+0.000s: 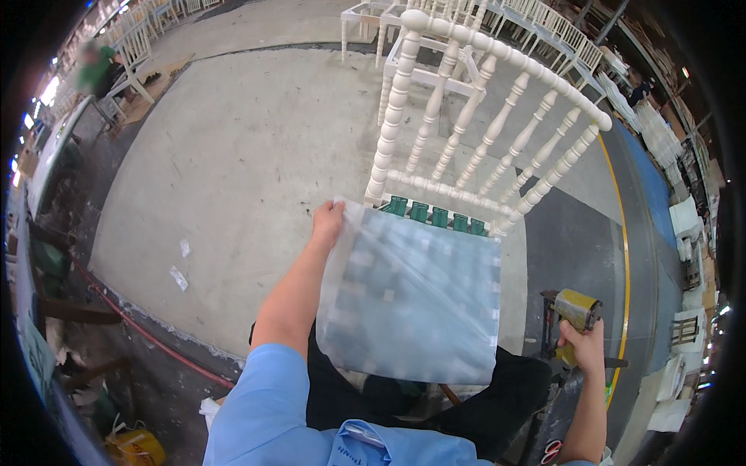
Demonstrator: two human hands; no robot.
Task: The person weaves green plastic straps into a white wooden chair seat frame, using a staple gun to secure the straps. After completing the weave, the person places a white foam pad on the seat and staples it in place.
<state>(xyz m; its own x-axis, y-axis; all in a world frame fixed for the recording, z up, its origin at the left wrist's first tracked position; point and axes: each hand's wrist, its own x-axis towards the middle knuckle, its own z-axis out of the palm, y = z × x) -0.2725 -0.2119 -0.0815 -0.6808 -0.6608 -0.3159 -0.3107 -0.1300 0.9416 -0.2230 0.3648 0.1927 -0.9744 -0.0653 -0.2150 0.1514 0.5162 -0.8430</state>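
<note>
Pinched between the fingers of the left hand is the top left corner of a plastic sheet, which spreads down and to the right from that grip across the seat of a white chair. One sheet only: thin, translucent and faintly wrinkled, roughly square, with green webbing showing above its upper edge (five or so green straps can be counted there). One chair stands closest, its back made of turned, bead-shaped wooden spindles painted white; more white chairs are stacked behind. Off to the right, the right hand is closed around the handle of a yellowish staple gun, well apart from the sheet, above the grey concrete floor.
</note>
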